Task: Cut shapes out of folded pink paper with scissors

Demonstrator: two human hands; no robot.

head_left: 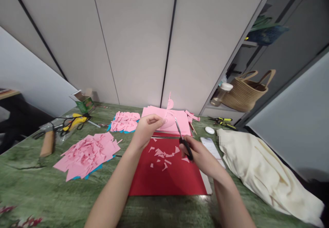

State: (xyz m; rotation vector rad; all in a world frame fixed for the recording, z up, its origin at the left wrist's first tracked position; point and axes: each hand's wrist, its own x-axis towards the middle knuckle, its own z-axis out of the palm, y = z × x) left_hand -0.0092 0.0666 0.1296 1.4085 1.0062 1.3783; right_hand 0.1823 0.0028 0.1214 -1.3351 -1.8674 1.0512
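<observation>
My left hand (pixel 149 127) pinches a small pink paper piece (pixel 170 104), whose curled part stands up above the fingers. In my right hand (pixel 194 151) are black-handled scissors (pixel 186 148); their blades point up and left, with the tips at the pink piece. Behind and below the fingers lies a stack of pink sheets (pixel 183 118). Nearer to me, small pink scraps (pixel 161 153) are scattered on a red sheet (pixel 168 181).
At left are a heap of pink offcuts (pixel 89 152), pink cut-outs (pixel 125 121), a green box (pixel 84 103) and a yellow tool (pixel 75 121). Right: phone (pixel 209 147), white mouse (pixel 209 130), pliers (pixel 223 122), cream cloth (pixel 257 166), woven basket (pixel 244 92) on a shelf.
</observation>
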